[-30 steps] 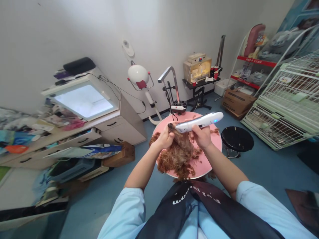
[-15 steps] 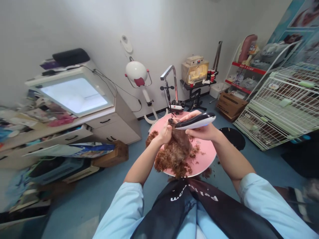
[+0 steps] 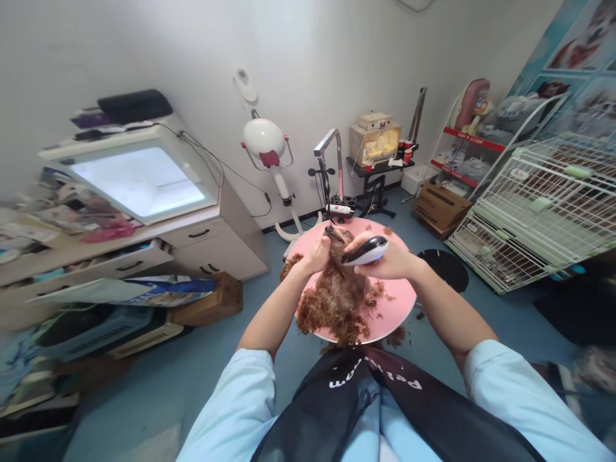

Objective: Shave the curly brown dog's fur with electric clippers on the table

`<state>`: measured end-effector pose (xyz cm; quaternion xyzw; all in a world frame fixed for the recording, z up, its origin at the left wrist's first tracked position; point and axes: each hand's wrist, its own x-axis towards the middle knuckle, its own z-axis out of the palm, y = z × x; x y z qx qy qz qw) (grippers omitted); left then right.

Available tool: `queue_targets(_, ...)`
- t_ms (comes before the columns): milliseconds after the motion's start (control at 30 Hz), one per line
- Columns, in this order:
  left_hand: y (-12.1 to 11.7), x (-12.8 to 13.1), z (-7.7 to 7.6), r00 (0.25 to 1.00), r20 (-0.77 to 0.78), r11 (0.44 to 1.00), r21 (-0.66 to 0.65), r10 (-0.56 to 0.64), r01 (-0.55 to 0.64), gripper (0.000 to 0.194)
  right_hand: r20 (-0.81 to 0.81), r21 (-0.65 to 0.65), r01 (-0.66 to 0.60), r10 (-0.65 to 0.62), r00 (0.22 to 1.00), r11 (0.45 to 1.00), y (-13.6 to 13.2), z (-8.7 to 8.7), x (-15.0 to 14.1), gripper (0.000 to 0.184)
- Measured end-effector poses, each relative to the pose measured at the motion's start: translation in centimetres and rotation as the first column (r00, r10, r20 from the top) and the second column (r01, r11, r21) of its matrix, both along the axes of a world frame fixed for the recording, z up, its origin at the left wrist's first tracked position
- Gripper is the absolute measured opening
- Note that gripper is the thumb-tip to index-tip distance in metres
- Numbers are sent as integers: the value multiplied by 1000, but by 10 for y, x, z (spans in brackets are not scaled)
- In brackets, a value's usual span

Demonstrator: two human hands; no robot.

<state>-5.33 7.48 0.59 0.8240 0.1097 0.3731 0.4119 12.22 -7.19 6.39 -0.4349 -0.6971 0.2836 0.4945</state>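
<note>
A brown curly-coated dog (image 3: 344,282) is on the round pink grooming table (image 3: 394,301), its muzzle pointing away from me. My left hand (image 3: 316,254) is closed at the left side of its muzzle, gripping it. In my right hand (image 3: 385,260) is a black and white hair clipper (image 3: 366,250), held beside the dog's head and neck. The clipper's blade end is against or close to the fur; contact cannot be made out. Clumps of cut brown fur (image 3: 378,294) lie on the tabletop around the dog.
Behind the table rise a metal grooming arm (image 3: 328,142) and a white stand dryer (image 3: 264,142). At left stands a cabinet (image 3: 243,240) with an open drawer. Wire cages (image 3: 543,205), a cardboard box (image 3: 441,206) and a shelf rack (image 3: 474,138) are on the right.
My right hand has turned the clipper, which now points more toward me and sits lower beside the dog's head. The left hand stays at the muzzle. The camera view has shifted slightly.
</note>
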Motion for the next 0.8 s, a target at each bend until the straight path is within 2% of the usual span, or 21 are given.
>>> queue_targets(67,3,0,2,1000,-10,1000,-5,-23,23,89,57,14,27,-27,998,1000,-2,-5,-4,34)
queue_targets(200,6,2,8,996,-71,996,59,-61,65,90,-113,79,221,-211,971,972,-10,-16,-17,30)
queue_targets(267,4,3,10,993,-98,992,107,-63,73,91,-156,18,259,-253,955,966,-17,-28,-25,32)
queue_targets(333,1,3,10,988,-116,980,163,-100,118,90,-230,-72,308,-316,920,949,-25,-47,-32,32)
queue_targets(400,-4,3,10,970,-143,949,223,-194,223,86,-400,-169,377,-413,818,911,-33,-71,-37,28)
queue_targets(433,-7,2,11,953,-167,925,247,-252,288,82,-509,-228,386,-447,735,894,-38,-84,-39,28)
queue_targets(500,-9,2,17,905,-231,873,264,-356,411,73,-703,-336,357,-484,521,872,-46,-107,-44,37)
queue_targets(567,-6,7,28,845,-295,822,238,-446,518,64,-803,-397,321,-494,332,860,-55,-121,-49,46)
queue_targets(600,-3,11,35,806,-324,791,214,-496,573,61,-828,-410,316,-494,265,856,-60,-124,-52,48)
queue_targets(700,10,35,58,629,-395,654,89,-669,751,56,-860,-403,361,-483,166,841,-69,-119,-64,47)
queue_targets(767,16,56,70,476,-415,534,-31,-776,845,57,-867,-366,463,-476,145,807,-71,-110,-73,44)
queue_targets(800,17,65,73,442,-395,506,-70,-805,859,58,-869,-338,535,-475,139,774,-71,-105,-77,43)
